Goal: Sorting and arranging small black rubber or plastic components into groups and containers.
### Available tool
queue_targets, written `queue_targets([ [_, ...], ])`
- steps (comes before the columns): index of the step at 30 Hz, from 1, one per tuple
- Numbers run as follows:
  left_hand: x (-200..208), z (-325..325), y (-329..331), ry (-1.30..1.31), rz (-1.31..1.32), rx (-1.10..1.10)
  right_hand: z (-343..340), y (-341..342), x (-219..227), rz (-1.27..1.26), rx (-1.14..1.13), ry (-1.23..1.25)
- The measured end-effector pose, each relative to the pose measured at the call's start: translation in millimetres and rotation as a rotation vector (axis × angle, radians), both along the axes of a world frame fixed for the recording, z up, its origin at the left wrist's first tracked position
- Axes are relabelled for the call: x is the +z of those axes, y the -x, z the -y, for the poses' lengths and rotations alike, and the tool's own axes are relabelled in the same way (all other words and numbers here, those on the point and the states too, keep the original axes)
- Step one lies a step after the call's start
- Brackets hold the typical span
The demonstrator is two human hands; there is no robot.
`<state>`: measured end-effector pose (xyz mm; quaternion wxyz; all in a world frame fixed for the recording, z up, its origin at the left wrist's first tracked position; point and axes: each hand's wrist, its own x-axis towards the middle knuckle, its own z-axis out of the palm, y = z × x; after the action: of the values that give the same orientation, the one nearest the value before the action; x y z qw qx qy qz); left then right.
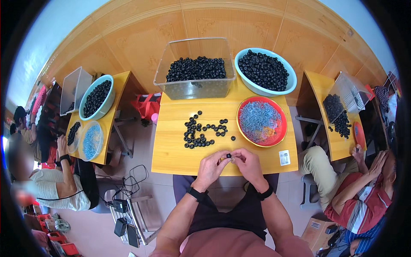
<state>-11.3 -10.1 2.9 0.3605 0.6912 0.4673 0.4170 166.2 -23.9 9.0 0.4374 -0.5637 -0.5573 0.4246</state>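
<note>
Over the front edge of the yellow table, my two hands meet at the fingertips. My left hand (209,169) pinches a small black round part (228,156) between thumb and finger. Touching that same part, my right hand (248,165) is closed in a pinch; any small piece at its fingertips is too tiny to make out. Several loose black ring-shaped parts (199,136) lie scattered on the table beyond my left hand. Past my right hand stands a red basin (282,135) with small bluish clear pieces (259,115) and a few orange-tinted ones.
A clear plastic bin (197,91) and a light blue basin (292,81), both with black parts, stand at the table's back. A white label (284,157) lies at the right edge. People work at side tables (113,103) left and right. A metal stool (143,214) with cables stands lower left.
</note>
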Motion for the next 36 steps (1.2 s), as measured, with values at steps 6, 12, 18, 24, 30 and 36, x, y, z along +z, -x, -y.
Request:
queue_targets([
  [6, -1, -2, -4, 0.007, -0.013, 0.04, -2, 4, -14, 0.014, -0.031, -0.016],
  [12, -5, -2, -2, -0.016, -0.021, 0.03, -3, 8, -15, -0.056, 0.021, 0.006],
  [18, -3, -2, -2, 0.083, 0.05, 0.009, -2, 7, -12, -0.169, 0.008, 0.023],
  [24, -4, 1, -1, -0.07, -0.122, -0.005, 0, 11, -13, -0.058, 0.001, -0.011],
  [30, 1, 0, -5, -0.006, -0.006, 0.011, -3, 11, -17, -0.169, -0.031, 0.008],
  [36, -5, 0, -2, -0.085, -0.044, 0.033, 1, 11, -22, -0.205, -0.034, -0.005],
])
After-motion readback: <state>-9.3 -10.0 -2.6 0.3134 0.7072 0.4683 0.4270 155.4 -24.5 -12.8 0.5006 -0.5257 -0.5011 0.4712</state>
